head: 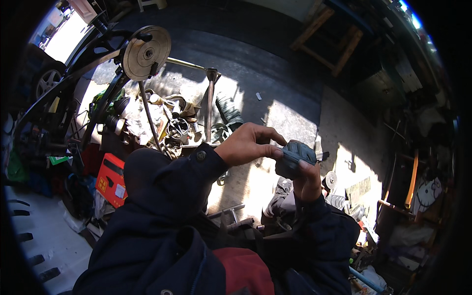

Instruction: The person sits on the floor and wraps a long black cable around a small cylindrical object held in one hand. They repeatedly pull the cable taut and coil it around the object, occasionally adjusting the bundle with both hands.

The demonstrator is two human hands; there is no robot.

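Observation:
A small dark grey-blue zipped pouch (297,156) is held up in front of my chest, above the sunlit floor. My left hand (250,143) pinches its near left edge, at what looks like the zipper strip, between thumb and forefinger. From below and to the right, my right hand (309,180) grips the pouch, its thumb lying on top. A short black strap end (323,156) sticks out at the pouch's right side. The contents of the pouch are hidden.
A cobbler's sewing machine with a large round handwheel (147,53) stands at left. Beneath it lies a heap of tools and parts (177,125). Nearby are a red box (112,180), a wooden-legged stool (313,29), a small disc (330,180) and an orange bar (412,180).

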